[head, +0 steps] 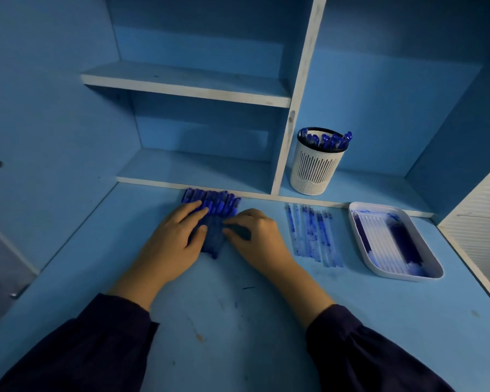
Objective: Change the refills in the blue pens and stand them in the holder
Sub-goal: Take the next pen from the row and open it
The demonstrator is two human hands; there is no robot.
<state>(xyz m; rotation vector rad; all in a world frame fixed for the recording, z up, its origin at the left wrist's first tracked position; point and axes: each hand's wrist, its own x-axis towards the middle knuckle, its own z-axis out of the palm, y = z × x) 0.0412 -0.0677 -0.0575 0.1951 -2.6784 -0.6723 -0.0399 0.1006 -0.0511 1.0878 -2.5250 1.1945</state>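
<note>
Back of worktop (238,321), tight against the shelf edge: row of blue pens (219,205) lying side by side, caps toward the shelf, barrels blurred under the hands. Left hand (176,236) released, fingers straight and laid flat across the left part of the row, thumb touching the barrels lower down. Right hand (255,236) at the row's right edge, fingers curled, fingertips touching the pens; pinching one or only touching, cannot tell. Dark sleeves on both arms. Right of the pens, apart from them: row of refills (311,234), ink-smeared, lying parallel on the worktop. Further right, near the refills: white tray (402,277), ribbed bottom stained blue, contents too blurred to tell. On the lowest shelf behind the refills: white slotted holder (316,165), upright, just right of the shelf divider, with capped blue pens (327,140) standing in it.
</note>
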